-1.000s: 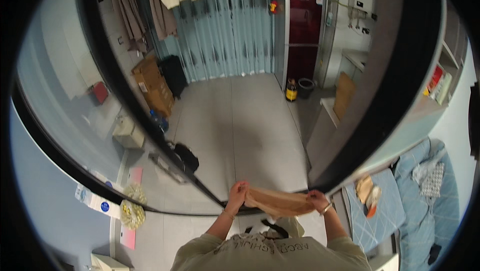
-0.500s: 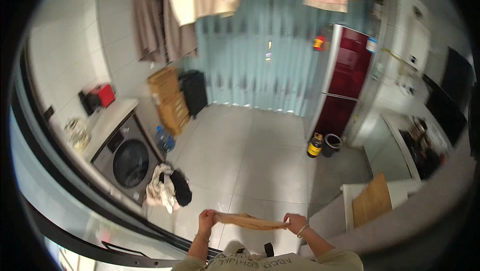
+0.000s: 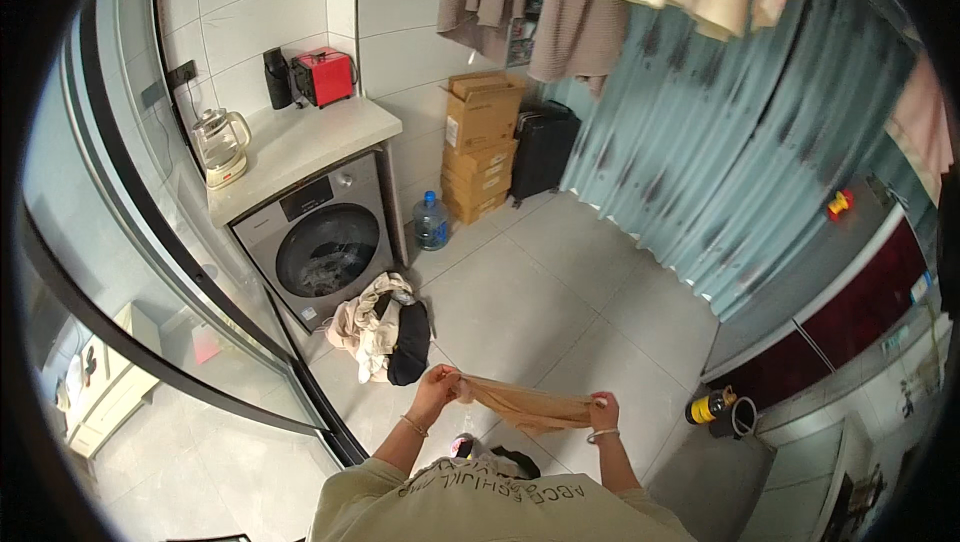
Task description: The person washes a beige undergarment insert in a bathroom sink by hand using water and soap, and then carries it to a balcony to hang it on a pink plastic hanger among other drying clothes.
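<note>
A kettle [image 3: 222, 142] sits at about ten o'clock on the white bench [image 3: 300, 147] over the washer [image 3: 325, 252], with a black flask [image 3: 277, 79] and a red box [image 3: 323, 76] behind it by the tiled wall. On the floor [image 3: 540, 292] just in front of the washer lies a heap of clothes [image 3: 383, 337], pale with a black piece on its right. At six o'clock the left hand [image 3: 440, 389] is closed around one end of a tan cloth [image 3: 525, 404], and the right hand [image 3: 603, 412] pinches the other end, so the cloth hangs stretched between them, sagging a little, above the floor tiles. A water bottle [image 3: 431, 221] stands beside the washer at about eleven, next to stacked cardboard boxes [image 3: 480, 147] and a black suitcase [image 3: 545, 150]. A teal curtain [image 3: 740, 162] fills the one-to-two o'clock side, clothes hung above it. A yellow bottle [image 3: 708, 407] lies at four o'clock, near a dark red cabinet [image 3: 860, 302].
</note>
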`<state>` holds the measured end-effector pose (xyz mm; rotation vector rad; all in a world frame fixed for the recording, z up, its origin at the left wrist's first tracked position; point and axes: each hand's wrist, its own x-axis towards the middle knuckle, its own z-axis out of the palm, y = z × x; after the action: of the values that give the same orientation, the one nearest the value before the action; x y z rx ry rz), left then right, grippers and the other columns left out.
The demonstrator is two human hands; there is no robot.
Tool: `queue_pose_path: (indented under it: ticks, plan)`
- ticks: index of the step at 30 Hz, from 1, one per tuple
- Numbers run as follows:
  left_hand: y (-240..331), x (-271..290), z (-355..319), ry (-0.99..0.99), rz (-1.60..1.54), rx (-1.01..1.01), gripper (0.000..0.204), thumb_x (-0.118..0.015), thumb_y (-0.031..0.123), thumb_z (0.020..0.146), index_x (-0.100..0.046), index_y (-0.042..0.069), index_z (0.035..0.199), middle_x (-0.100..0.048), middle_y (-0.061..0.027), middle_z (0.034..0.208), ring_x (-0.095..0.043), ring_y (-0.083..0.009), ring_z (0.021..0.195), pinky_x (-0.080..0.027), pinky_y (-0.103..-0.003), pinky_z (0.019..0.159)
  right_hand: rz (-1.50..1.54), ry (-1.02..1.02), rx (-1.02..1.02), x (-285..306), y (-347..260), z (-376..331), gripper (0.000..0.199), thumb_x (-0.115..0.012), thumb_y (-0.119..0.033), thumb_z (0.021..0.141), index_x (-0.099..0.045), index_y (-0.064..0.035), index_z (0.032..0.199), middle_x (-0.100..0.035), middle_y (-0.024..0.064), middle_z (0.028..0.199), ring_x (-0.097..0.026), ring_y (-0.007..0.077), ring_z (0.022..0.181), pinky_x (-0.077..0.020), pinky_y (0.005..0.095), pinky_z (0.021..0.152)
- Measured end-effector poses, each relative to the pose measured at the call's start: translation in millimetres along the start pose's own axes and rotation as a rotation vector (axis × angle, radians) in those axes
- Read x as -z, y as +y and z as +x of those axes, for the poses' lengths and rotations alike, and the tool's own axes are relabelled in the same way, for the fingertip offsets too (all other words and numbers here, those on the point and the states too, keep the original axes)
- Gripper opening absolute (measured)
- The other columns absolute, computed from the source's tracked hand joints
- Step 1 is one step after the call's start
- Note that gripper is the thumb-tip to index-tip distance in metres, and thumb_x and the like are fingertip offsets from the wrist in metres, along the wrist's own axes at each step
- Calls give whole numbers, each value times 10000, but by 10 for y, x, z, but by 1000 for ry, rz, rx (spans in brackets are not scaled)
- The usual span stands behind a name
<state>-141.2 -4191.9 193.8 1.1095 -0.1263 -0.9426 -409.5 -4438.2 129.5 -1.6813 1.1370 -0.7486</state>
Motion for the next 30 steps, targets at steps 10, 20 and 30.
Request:
queue_pose_path:
  ticks: [10,20,30]
  plan:
    - [712,-205,2174,143,871,-465,195,-664,89,705,-508,22,802,-455,-35,584,-429,-123,531,-393,-269,507,-22,-681,291,-1649,-1589,2540,112,-545,23,696,-563,-7,802,-527,10,719,-473,79,648,-424,233,596]
    - [1925,-781,4271,189,451,-404,197,-517,49,821,-566,-25,998,-612,-55,806,-538,-94,733,-449,-260,655,-120,-1294,1115,-3433,-4014,4637,592,-681,-110,706,-436,-104,1246,-427,118,1263,-387,239,1191,-319,343,980]
    - [3251,18,6618,47,408,-391,110,-525,33,829,-570,-11,919,-555,23,824,-470,-65,758,-405,-216,690,1151,-1775,79,-5892,-6311,6760,865,-627,-531,690,-241,-134,1354,-161,112,1422,-159,297,1310,-249,603,979]
